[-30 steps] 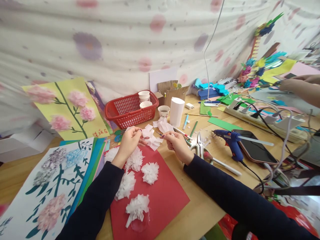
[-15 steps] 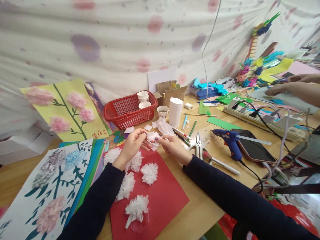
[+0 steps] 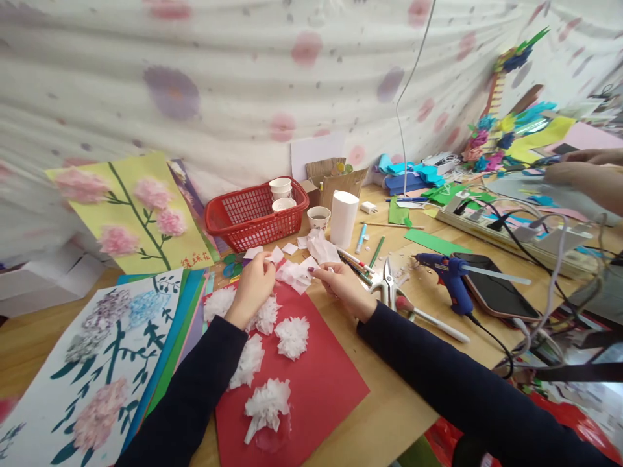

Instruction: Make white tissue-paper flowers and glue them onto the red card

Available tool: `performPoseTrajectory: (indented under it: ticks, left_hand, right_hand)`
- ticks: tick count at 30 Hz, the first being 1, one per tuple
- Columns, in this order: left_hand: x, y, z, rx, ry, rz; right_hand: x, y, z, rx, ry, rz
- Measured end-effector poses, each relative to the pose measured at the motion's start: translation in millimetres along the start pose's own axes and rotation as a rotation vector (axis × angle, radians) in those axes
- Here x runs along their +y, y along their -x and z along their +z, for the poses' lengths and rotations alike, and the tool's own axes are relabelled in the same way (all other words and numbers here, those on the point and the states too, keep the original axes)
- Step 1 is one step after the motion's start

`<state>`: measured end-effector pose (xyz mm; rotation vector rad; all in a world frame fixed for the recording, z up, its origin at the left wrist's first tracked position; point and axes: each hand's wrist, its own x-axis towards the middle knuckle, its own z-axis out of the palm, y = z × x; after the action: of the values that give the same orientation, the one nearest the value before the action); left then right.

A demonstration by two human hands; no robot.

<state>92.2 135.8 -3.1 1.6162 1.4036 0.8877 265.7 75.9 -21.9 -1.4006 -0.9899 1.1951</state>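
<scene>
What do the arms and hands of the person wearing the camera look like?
The left sleeve and right sleeve are long, plain and very dark navy, ending around the wrists. The left hand and right hand wear no gloves. The right thumbnail looks painted dark purplish red; the left hand's nails are too unclear to tell.

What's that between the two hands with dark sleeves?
The head view shows thin, whitish paper pieces between the bare left hand and bare right hand.

Hands (image 3: 346, 285) at tissue (image 3: 293, 276), grip unclear
</scene>
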Motion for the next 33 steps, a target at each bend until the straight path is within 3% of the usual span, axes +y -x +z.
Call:
performPoseTrajectory:
  ticks: [5, 7, 10, 13, 16, 19, 22, 26, 31, 33]
  left_hand:
    - [9.8, 6.1, -8.0, 0.209, -0.349, 0.429]
    - [9.5, 4.7, -11.5, 0.234, -0.385, 0.476]
    - [4.7, -0.4, -17.0, 0.25, -0.268, 0.438]
    - [3.7, 0.5, -17.2, 0.171, -0.175, 0.525]
    - [9.6, 11.1, -8.0, -0.01, -0.168, 0.66]
    - [14.8, 21.8, 3.8, -0.145, -0.101, 0.608]
    - [15.0, 24.6, 8.7, -0.19, 0.019, 0.491]
    - [14.2, 22.6, 5.9, -0.181, 0.099, 0.445]
    - [16.6, 23.8, 3.4, -0.095, -0.067, 0.559]
    - [17.0, 23.8, 2.9, -0.059, -0.082, 0.538]
  right_hand:
    - [-1.6, 1.7, 0.9, 0.001, 0.015, 0.005]
    - [-1.4, 1.4, 0.8, 0.001, 0.017, 0.007]
    - [-1.0, 1.3, 0.7, 0.0, 0.011, 0.001]
    - [-0.8, 1.8, 1.0, -0.005, 0.009, -0.012]
    - [-0.6, 2.4, 1.3, -0.025, 0.03, -0.05]
    - [-1.1, 3.6, 1.8, -0.081, 0.02, -0.13]
    - [-3.4, 6.1, 2.7, -0.174, -0.12, -0.144]
    - [-5.9, 9.1, 3.2, -0.247, -0.245, -0.147]
    - [-3.1, 8.1, 1.8, -0.279, -0.257, -0.173]
    - [-2.2, 7.4, 1.9, -0.282, -0.262, -0.18]
